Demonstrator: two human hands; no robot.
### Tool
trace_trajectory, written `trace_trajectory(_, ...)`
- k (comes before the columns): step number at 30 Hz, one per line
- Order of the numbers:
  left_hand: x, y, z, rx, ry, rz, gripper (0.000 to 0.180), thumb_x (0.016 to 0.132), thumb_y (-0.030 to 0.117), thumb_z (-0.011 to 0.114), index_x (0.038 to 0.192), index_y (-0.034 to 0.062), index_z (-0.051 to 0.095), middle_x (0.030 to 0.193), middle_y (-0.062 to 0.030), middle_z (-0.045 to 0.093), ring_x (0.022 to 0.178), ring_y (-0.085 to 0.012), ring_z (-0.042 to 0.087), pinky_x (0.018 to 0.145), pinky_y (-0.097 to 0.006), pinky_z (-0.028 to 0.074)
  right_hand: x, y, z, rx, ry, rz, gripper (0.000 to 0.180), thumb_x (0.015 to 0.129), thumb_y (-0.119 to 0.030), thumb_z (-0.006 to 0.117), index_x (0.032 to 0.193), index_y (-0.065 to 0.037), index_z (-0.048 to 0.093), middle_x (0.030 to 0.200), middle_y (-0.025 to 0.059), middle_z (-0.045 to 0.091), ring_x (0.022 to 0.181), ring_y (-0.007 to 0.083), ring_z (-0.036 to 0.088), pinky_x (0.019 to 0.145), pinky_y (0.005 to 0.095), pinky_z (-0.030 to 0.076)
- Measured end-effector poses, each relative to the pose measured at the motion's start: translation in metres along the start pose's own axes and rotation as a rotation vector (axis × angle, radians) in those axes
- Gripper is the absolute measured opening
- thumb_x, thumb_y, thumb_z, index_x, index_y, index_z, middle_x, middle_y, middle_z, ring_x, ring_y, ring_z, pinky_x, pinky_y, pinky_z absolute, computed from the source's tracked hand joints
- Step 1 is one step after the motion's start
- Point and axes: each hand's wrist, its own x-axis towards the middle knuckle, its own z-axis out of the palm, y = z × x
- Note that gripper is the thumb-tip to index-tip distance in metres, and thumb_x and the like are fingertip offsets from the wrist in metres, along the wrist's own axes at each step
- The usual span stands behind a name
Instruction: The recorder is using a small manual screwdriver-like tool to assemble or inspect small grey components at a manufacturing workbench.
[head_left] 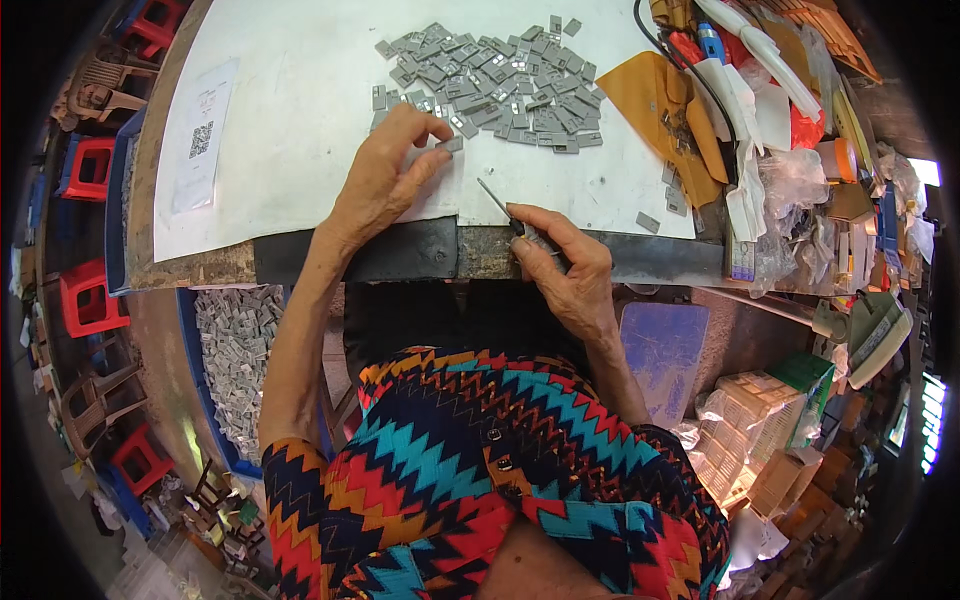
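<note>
Grip of left hand [385, 168] pinching grey piece [453, 145], right hand [570, 262] holding slim tool [494, 196], white slip [193, 185] printed with square code [201, 139]

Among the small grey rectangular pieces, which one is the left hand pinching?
It is the small grey rectangular piece in the left hand, between thumb and index finger. Those in the large grey heap lie loose on the white table covering.
</note>
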Motion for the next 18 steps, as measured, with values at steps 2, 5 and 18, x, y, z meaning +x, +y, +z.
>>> trace_trajectory(2,-0.005,0.008,0.001,-0.490,0.044,-0.338,0.016,0.083,0.009,0.057,0.098,0.0032,0.055,0.085,-0.0041,0.054,0.075,-0.0126,0.049,0.064,-0.025,0.041,0.001,-0.001,0.001,0.014,0.060,-0.067,0.028,0.083,-0.004,0.058,0.111,-0.002,0.058,0.075,0.0005,0.056,0.060,0.0051,0.050,0.053,0.0182,0.040)
trace_trajectory(5,-0.012,0.024,0.001,-1.227,0.127,-0.519,0.020,0.087,0.011,0.054,0.103,-0.0002,0.055,0.090,-0.0065,0.057,0.072,-0.0088,0.047,0.060,-0.022,0.040,0.003,-0.012,0.000,0.038,0.060,-0.048,0.028,0.083,-0.004,0.059,0.110,-0.003,0.059,0.076,0.0003,0.057,0.059,0.0049,0.050,0.053,0.0177,0.039)
trace_trajectory(18,-0.028,0.041,0.019,-1.328,0.163,-0.535,0.023,0.089,0.010,0.051,0.106,-0.0063,0.053,0.078,-0.0088,0.059,0.058,-0.0079,0.050,0.051,-0.019,0.042,0.005,-0.014,0.007,-0.021,0.034,-0.110,0.028,0.082,-0.004,0.058,0.110,-0.002,0.058,0.083,0.0012,0.058,0.061,0.0052,0.050,0.055,0.0186,0.041)
